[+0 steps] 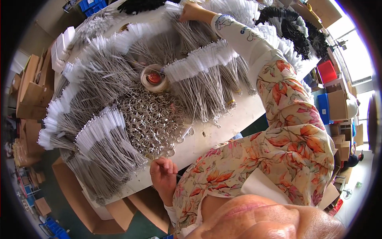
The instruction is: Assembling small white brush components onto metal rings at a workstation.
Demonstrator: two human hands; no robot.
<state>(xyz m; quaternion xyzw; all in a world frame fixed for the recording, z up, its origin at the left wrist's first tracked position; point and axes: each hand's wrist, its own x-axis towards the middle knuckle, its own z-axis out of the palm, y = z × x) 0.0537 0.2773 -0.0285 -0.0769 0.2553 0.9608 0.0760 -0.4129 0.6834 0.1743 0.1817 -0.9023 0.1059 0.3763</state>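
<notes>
My left hand (163, 177) is at the table's near edge, beside the metal rings. Its fingers are curled together, and a thin wire-like line shows beside them; what they hold is too small to make out. My right arm stretches across the table, and my right hand (193, 12) is closed at the far bundles of brushes. White bristle heads (174, 6) show right beside its fingers, but its grip is partly hidden. Thin wire-stemmed brushes with white bristles (199, 59) lie in thick bundles around a heap of silvery split rings (153, 119).
A roll of tape (154, 81) with something red in its core sits behind the rings. Black-bristled brushes (284, 30) are piled at the far right. Open cardboard boxes (85, 199) stand below the table's near left edge. A blue crate (91, 6) is at the far left.
</notes>
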